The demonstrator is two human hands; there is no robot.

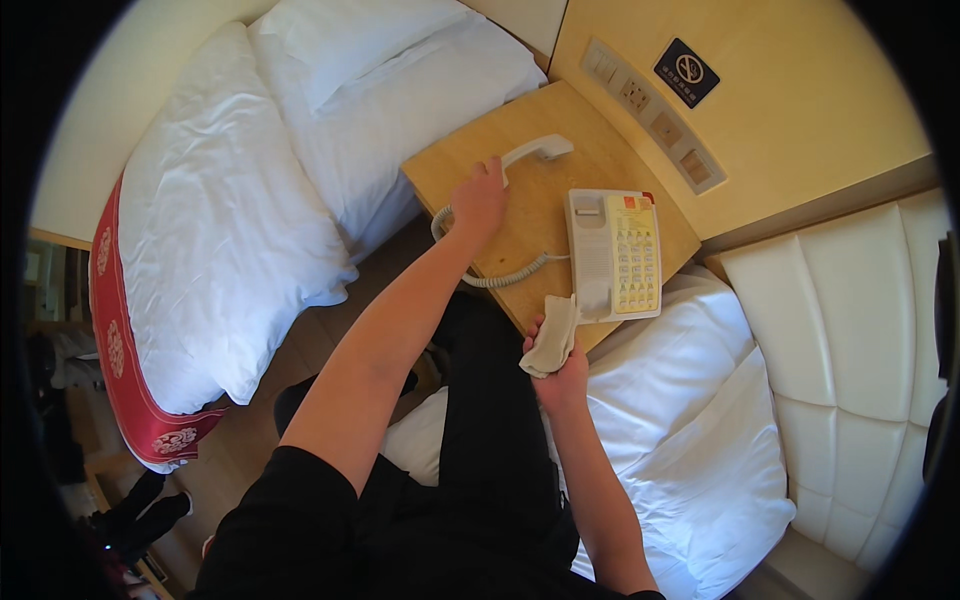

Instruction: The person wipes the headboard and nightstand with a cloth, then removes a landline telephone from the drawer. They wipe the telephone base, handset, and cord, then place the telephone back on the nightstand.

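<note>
My left hand (480,203) is closed around the lower end of a white telephone handset (540,148), lifted off its base. From the handset a coiled cord (505,279) loops along the near edge of a wooden nightstand (480,140) to the base. The cream telephone base (614,256) with a yellow keypad panel lies on the nightstand, its cradle uncovered. By the near corner of the nightstand, just below the base, my right hand (563,383) grips a folded beige cloth (552,338) between thumb and fingers.
A bed with a white duvet (215,200) and red runner (118,330) stands left; another white bed (690,390) with a padded headboard (800,300) is right. A socket panel (650,115) and a no-smoking sign (686,72) are on the wall. Someone's dark-clad legs (150,515) show lower left.
</note>
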